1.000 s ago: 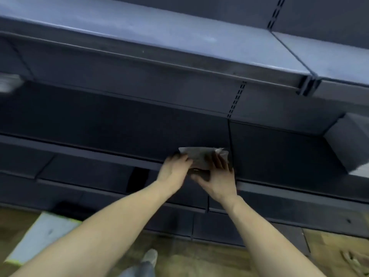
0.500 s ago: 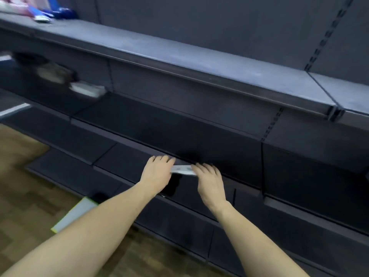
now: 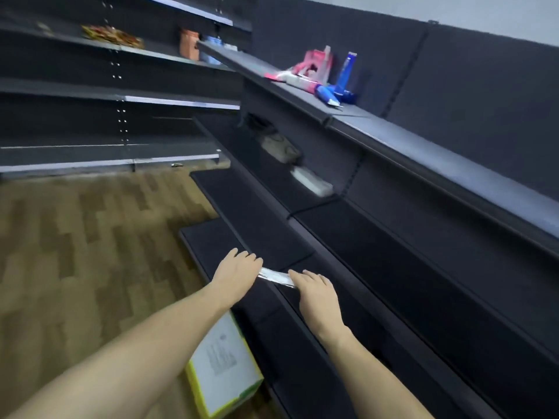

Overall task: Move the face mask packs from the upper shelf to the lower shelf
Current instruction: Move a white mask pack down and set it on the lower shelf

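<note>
A flat silvery face mask pack lies edge-on at the front of a low dark shelf, held between both hands. My left hand holds its left end, fingers stretched over it. My right hand covers its right end, fingers over the top. More white packs and a blurred grey pack sit on the shelf one level up, farther left. The top shelf above my hands is bare grey.
Pink and blue tubes and boxes stand on the top shelf far left. A white box with yellow-green edges lies on the wooden floor under my left forearm. Another shelving run crosses at the far left.
The view has swung left and up, bringing the far shelves and floor into sight. Both hands have brought the pack from upright down to flat and stay on it at the low shelf's front.
</note>
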`<act>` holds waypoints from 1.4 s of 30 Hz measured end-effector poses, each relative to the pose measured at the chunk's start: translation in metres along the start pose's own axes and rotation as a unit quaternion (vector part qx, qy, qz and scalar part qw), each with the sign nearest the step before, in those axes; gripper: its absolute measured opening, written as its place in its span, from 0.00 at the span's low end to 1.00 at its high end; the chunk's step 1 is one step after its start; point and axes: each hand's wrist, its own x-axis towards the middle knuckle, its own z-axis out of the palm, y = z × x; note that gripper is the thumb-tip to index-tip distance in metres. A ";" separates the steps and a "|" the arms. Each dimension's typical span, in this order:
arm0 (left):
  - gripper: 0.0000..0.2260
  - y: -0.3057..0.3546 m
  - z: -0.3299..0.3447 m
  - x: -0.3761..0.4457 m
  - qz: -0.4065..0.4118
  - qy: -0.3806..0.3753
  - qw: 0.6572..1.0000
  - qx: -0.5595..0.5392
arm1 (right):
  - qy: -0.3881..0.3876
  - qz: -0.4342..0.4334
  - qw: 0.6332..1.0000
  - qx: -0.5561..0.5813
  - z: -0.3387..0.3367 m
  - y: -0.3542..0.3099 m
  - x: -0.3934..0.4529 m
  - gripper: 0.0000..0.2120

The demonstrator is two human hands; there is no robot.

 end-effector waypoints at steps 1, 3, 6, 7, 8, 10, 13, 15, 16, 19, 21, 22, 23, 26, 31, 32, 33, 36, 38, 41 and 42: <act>0.09 -0.030 0.001 0.003 -0.008 0.000 1.000 0.001 | -0.003 -0.003 1.000 0.008 0.004 -0.016 0.024 0.30; 0.09 -0.076 0.002 0.010 -0.010 -0.030 0.999 -0.008 | 0.001 -0.002 1.000 0.010 0.012 -0.040 0.061 0.29; 0.10 -0.120 0.006 0.025 -0.011 -0.033 0.999 -0.002 | -0.001 0.005 1.000 0.009 0.024 -0.059 0.100 0.25; 0.11 -0.130 0.008 0.032 -0.018 -0.034 0.999 -0.009 | -0.004 0.009 1.000 0.014 0.028 -0.062 0.112 0.25; 0.12 -0.139 0.010 0.040 -0.025 -0.037 0.999 -0.023 | -0.009 0.014 1.000 0.018 0.032 -0.064 0.125 0.25; 0.14 -0.151 0.013 0.056 -0.034 -0.041 0.997 -0.048 | -0.012 0.020 0.999 0.022 0.039 -0.064 0.146 0.26; 0.17 -0.161 0.020 0.089 -0.036 -0.033 0.995 -0.092 | -0.005 0.031 0.999 -0.007 0.052 -0.050 0.178 0.27; 0.17 -0.164 0.026 0.111 -0.040 -0.037 0.993 -0.102 | 0.010 0.061 0.998 -0.017 0.061 -0.035 0.200 0.27; 0.17 -0.167 0.031 0.125 -0.038 -0.039 0.994 -0.098 | 0.014 0.087 0.996 -0.017 0.068 -0.025 0.215 0.26; 0.16 -0.179 0.043 0.162 -0.038 -0.054 0.993 -0.096 | 0.015 0.159 0.987 0.011 0.085 -0.002 0.256 0.21; 0.17 -0.190 0.045 0.188 -0.027 -0.071 0.992 -0.103 | 0.028 0.188 0.981 0.043 0.096 0.013 0.281 0.20; 0.17 -0.195 0.046 0.203 -0.020 -0.073 0.992 -0.102 | 0.028 0.195 0.979 0.051 0.100 0.021 0.291 0.21; 0.18 -0.199 0.048 0.222 -0.013 -0.070 0.993 -0.099 | 0.027 0.195 0.979 0.055 0.105 0.030 0.304 0.21; 0.21 -0.201 0.051 0.267 -0.002 -0.056 0.991 -0.119 | 0.028 0.221 0.973 0.066 0.120 0.053 0.332 0.23; 0.28 -0.189 0.064 0.328 0.025 -0.052 0.985 -0.165 | 0.003 0.253 0.966 0.044 0.137 0.088 0.361 0.26; 0.28 -0.190 0.067 0.342 0.030 -0.046 0.982 -0.182 | 0.010 0.270 0.962 0.038 0.140 0.098 0.370 0.26; 0.28 -0.190 0.073 0.359 0.040 -0.040 0.979 -0.194 | 0.021 0.290 0.956 0.028 0.144 0.108 0.380 0.25; 0.28 -0.193 0.086 0.405 0.080 -0.034 0.971 -0.221 | 0.086 0.337 0.938 0.002 0.154 0.136 0.404 0.26; 0.27 -0.198 0.098 0.434 0.108 -0.072 0.961 -0.245 | 0.125 0.366 0.922 -0.013 0.164 0.156 0.418 0.27; 0.27 -0.209 0.118 0.466 0.155 -0.149 0.952 -0.217 | 0.125 0.417 0.900 -0.033 0.178 0.182 0.433 0.30; 0.27 -0.215 0.123 0.476 0.168 -0.165 0.949 -0.209 | 0.113 0.428 0.896 -0.036 0.182 0.189 0.440 0.30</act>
